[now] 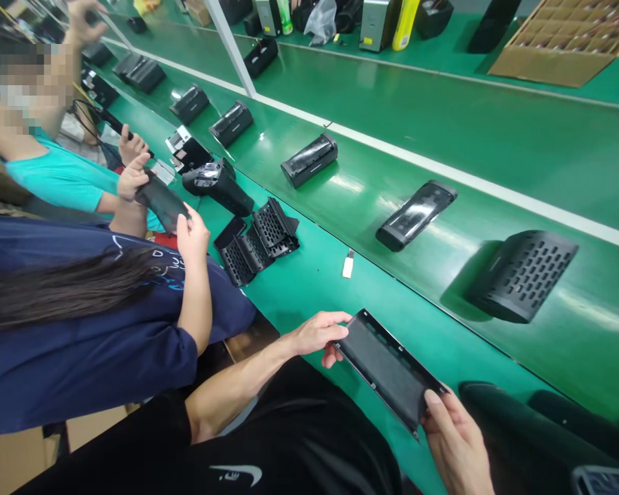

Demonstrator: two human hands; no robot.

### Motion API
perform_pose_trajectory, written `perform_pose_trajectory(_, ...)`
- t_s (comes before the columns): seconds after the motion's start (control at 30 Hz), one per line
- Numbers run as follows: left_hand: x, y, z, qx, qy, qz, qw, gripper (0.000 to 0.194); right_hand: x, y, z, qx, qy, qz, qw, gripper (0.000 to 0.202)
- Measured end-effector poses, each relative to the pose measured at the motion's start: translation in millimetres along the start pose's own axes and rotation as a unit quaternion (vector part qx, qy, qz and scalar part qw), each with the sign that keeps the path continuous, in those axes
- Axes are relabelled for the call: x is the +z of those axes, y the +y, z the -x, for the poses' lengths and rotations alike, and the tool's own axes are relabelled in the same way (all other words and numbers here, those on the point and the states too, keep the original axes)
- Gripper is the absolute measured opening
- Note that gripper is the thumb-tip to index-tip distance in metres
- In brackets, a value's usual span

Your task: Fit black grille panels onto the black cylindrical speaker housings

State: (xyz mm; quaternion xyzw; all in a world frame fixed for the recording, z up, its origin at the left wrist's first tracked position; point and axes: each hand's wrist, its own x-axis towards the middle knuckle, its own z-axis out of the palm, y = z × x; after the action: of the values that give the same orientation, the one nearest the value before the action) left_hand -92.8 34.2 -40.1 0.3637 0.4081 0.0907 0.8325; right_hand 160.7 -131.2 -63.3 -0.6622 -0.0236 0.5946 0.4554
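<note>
A black rectangular plastic panel point(386, 364) is held over the green bench, its hollow inner side facing up. My left hand point(324, 335) grips its upper left end, thumb on top and fingers beneath. At the lower right end my right hand point(454, 426) holds the same panel, thumb on the rim. Beyond the panel a small white-and-dark piece point(347, 265) lies on the bench. Several perforated black covers point(258, 240) are stacked to the left.
Black speaker-like housings point(417, 214) lie along the green belt point(474, 137); a perforated one point(526, 275) is nearest. Dark rounded parts point(526, 426) lie at the lower right. A co-worker in navy point(82, 323) holds a black panel close on the left. A cardboard box point(567, 45) stands far right.
</note>
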Motion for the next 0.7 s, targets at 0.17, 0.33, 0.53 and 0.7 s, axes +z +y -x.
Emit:
perform_pose_trajectory(0.17, 0.8, 2, 3, -0.004, 0.001, -0.005, 1.000, 0.037, 2, -1, -1, 0.025, 0.007, -0.021, 0.999, 0.054)
perform_pose_trajectory(0.33, 0.3, 0, 4, -0.002, -0.004, -0.009, 1.000, 0.040, 2, -1, -4, 0.022, 0.008, -0.031, 0.999, 0.055)
perform_pose_trajectory(0.53, -4.0, -10, 1, 0.007, -0.025, 0.002, 1.000, 0.052, 0, 0, -6, 0.031, 0.017, -0.028, 0.999, 0.058)
perform_pose_trajectory(0.7, -3.7, -9, 1, 0.013, -0.036, 0.003, 0.999, 0.052, 0, -1, -9, 0.030, 0.017, -0.020, 0.999, 0.059)
